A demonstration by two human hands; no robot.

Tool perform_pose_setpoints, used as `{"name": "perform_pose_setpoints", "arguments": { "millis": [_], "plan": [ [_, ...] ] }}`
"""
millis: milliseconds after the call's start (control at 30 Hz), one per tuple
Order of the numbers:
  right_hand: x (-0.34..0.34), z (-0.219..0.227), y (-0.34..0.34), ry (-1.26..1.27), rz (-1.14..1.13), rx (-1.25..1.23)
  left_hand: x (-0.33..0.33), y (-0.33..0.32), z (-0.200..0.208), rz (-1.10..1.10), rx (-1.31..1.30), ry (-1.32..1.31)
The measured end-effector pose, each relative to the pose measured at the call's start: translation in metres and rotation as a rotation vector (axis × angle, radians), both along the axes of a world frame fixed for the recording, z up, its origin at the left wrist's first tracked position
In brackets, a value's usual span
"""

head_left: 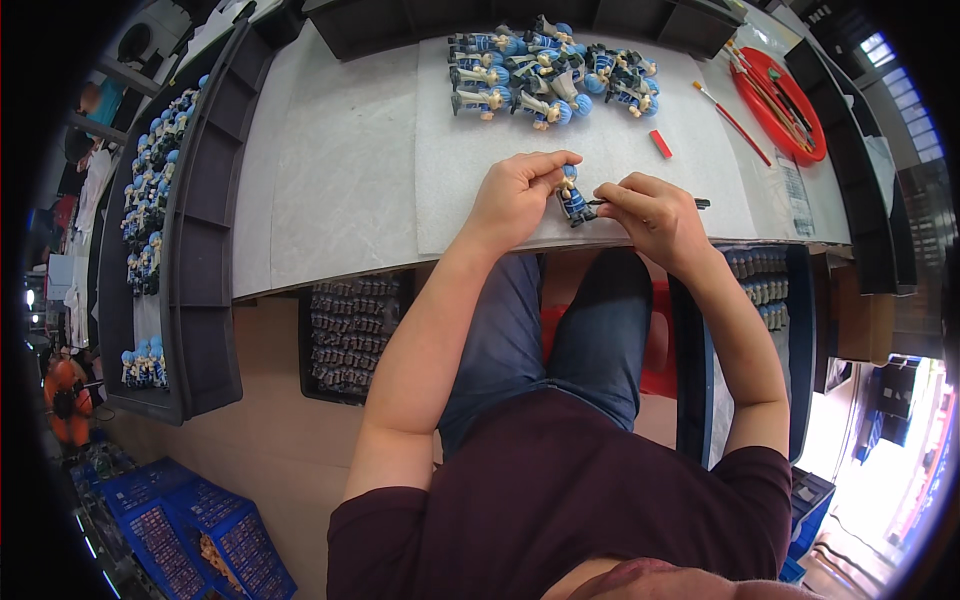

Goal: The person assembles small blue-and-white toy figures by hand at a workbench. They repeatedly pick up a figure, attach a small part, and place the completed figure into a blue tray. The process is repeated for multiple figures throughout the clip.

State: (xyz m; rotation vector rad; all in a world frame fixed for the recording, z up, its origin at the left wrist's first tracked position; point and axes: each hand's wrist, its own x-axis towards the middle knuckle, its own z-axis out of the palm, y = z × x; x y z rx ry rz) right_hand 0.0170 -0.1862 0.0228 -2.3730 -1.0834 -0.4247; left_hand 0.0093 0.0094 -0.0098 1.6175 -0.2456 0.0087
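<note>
My left hand [517, 198] is closed on a small figurine [575, 205] with light blue hair and a blue and black outfit, its fingers at the head end. Pinched in my right hand [655, 215] is a slim black-handled tool [702, 204], a brush or a pen; I cannot tell which. Its tip points at the lower part of the figurine, but whether it touches is too small to see. Beyond my hands, several similar figurines [545, 75] lie in a group on the white sheet [440, 165].
A red block [660, 144] and a red paintbrush [735, 125] lie at the right, near a red dish [815, 125] of brushes. Grey crates [205, 230] border the left and the far edge [440, 20]; the left one holds figurines. More filled trays [350, 340] stand below the table.
</note>
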Motion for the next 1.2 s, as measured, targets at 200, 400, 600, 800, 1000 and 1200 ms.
{"name": "perform_pose_setpoints", "arguments": {
  "millis": [200,400,600,800,1000,1200],
  "plan": [
    [0.001,0.001,0.000,0.013,0.012,-0.003,0.001,0.000,0.000,0.009,-0.001,0.004],
    [-0.002,-0.001,0.000,0.021,-0.005,0.028,0.001,0.000,-0.001,0.005,0.011,-0.006],
    [-0.004,0.000,0.001,0.031,-0.022,0.033,0.001,0.000,0.000,-0.002,-0.003,0.011],
    [-0.003,-0.001,0.000,0.028,-0.006,0.028,0.001,0.000,-0.003,0.010,0.005,-0.007],
    [-0.003,0.001,0.000,0.039,-0.029,0.037,0.000,0.000,-0.001,0.000,0.003,0.016],
    [-0.001,0.021,0.016,0.422,-0.142,0.174,0.000,0.004,-0.003,-0.010,-0.025,0.018]
  ]
}}
